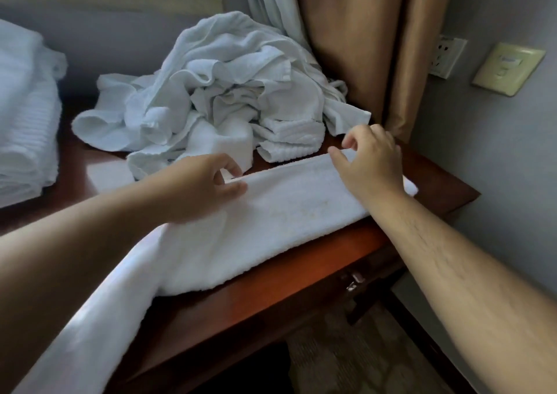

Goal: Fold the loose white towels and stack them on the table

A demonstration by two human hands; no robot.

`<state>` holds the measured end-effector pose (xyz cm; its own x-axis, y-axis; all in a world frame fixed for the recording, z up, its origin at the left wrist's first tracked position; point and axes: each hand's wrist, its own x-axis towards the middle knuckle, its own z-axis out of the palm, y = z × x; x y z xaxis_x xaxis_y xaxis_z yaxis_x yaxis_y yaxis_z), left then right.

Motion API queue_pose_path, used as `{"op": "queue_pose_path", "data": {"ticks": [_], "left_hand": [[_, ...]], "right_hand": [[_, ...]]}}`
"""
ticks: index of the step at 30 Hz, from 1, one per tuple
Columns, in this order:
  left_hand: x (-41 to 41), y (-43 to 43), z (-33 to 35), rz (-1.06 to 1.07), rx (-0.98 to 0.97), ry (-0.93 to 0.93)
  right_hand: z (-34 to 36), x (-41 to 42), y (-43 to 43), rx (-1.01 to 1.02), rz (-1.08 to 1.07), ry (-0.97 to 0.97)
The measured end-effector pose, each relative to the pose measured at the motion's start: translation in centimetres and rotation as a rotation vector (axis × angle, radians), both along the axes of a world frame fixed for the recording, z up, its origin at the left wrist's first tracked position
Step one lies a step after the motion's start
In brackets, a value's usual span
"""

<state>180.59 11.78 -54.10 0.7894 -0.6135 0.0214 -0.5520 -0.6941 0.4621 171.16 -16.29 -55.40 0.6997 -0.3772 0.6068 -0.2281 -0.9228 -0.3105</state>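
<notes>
Towel [280,210] lies part-folded, far edge pinched by left hand [205,187] and right hand [372,164]; stack [24,128] left, far pile [229,92] unfolded.

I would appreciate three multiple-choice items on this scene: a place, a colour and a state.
1. The crumpled pile of loose white towels lies: A beyond the flat white towel B on the floor C in a drawer
2. The wooden table is: A black B reddish-brown C white
3. Both hands: A hang idle B grip the curtain C pinch the flat towel's far edge
1 A, it sits behind it; 2 B, bare front shows; 3 C, left hand and right hand grip that edge.
</notes>
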Motion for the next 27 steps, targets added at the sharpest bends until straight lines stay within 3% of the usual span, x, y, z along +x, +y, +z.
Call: {"op": "queue_pose_path", "data": {"ticks": [4, 10, 15, 19, 24, 27], "left_hand": [[-1.7, 6.9, 0.7, 0.14, -0.099, -0.112], [-7.6, 18.9, 1.0, 0.332, -0.131, -0.182], [-13.1, 26.1, -1.8, 0.57, 0.142, -0.123], [-13.6, 28.0, -3.3, 0.48, 0.229, -0.097], [-10.2, 29.5, -3.3, 0.357, 0.258, -0.141], [-9.4, 29.7, -2.9, 0.308, 0.163, -0.173]], "right_hand": [[-0.8, -1.2, 9.6, 0.072, 0.494, -0.043], [0.2, -3.1, 21.3, 0.064, 1.029, -0.025], [0.0, -4.5, 28.3, -0.194, 1.379, 0.185], [-0.4, -4.3, 30.7, -0.245, 1.474, 0.369], [-0.5, -3.9, 30.8, -0.204, 1.486, 0.384], [0.1, -4.0, 31.1, -0.143, 1.481, 0.345]]}}
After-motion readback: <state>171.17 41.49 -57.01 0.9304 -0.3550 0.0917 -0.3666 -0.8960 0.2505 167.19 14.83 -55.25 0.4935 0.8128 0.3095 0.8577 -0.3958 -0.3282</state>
